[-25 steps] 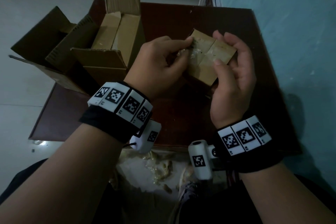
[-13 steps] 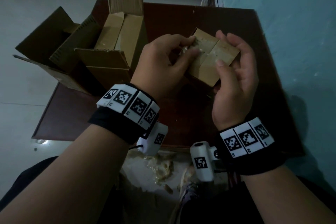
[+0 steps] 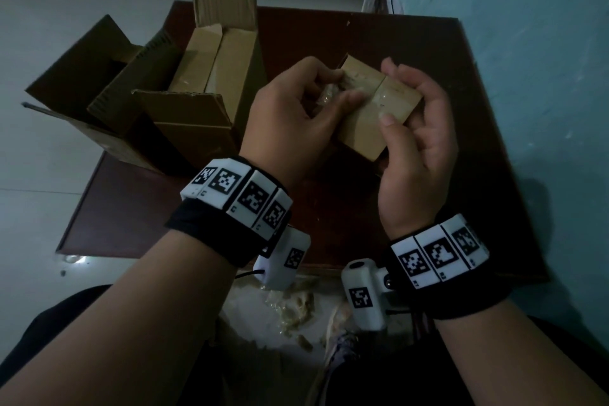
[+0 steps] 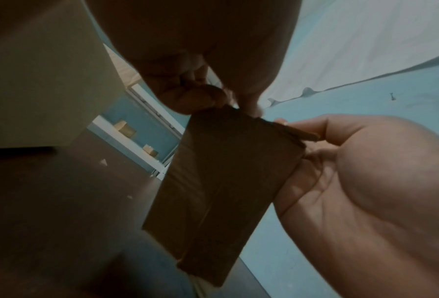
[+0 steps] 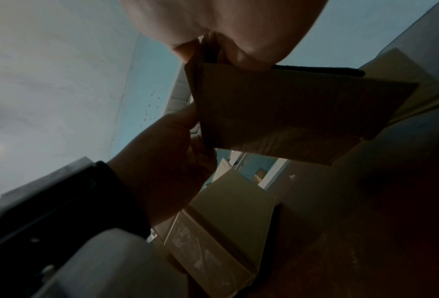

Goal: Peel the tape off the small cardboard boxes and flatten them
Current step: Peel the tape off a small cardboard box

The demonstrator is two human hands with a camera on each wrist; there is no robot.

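1. The small tan cardboard box (image 3: 372,109) is held in the air above the dark reddish-brown counter (image 3: 412,43), between both hands, not resting on anything.
2. The right hand (image 3: 418,148) grasps the box from its right side, thumb pressed on the top face and fingers curled round the far edge.
3. The left hand (image 3: 286,119) pinches a crumpled strip of clear tape (image 3: 328,97) between thumb and fingertips at the box's left top edge; part of the strip looks lifted from the seam.
4. Judged from its size and easy 2-handed hold, the box is light and thin-walled: stiff along its edges, but likely to dent if squeezed across a face.
5. The tape looks thin, sticky and prone to tearing, so a hold close to where it leaves the cardboard should serve best, pulling low along the seam.
6. The bracing hand is best kept on corners and edges.
7. A larger open brown cardboard carton (image 3: 197,102) holding more boxes stands on the counter's left side.
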